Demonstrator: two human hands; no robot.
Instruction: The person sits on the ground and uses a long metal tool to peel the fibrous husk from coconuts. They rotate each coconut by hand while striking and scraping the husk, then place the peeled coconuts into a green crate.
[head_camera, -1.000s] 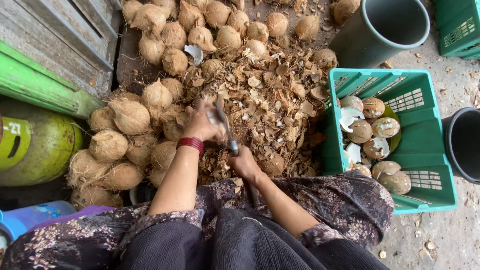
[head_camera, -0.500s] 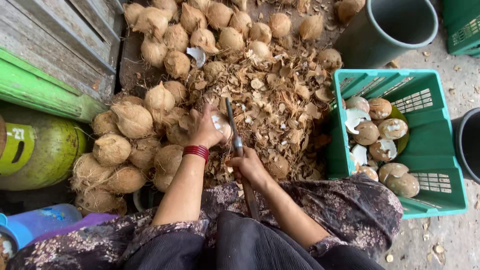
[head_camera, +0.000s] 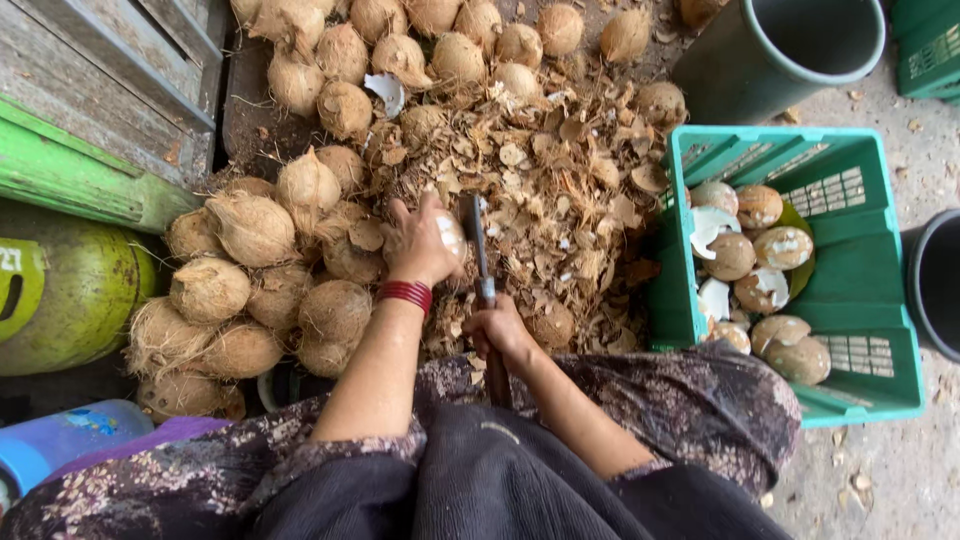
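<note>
Two hands busy: left hand (head_camera: 420, 240) clasps coconut (head_camera: 447, 238); right hand (head_camera: 500, 330) grips blade (head_camera: 474, 235) beside it.

Left hand (head_camera: 422, 243) reaches forward, fingers (head_camera: 402, 212) curled (palm down); right hand (head_camera: 498, 332) sits clenched, closer in.

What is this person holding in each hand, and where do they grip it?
The right hand grips a dark metal chopping blade by its handle; the left hand cups a pale, partly shelled coconut from the side.
</note>
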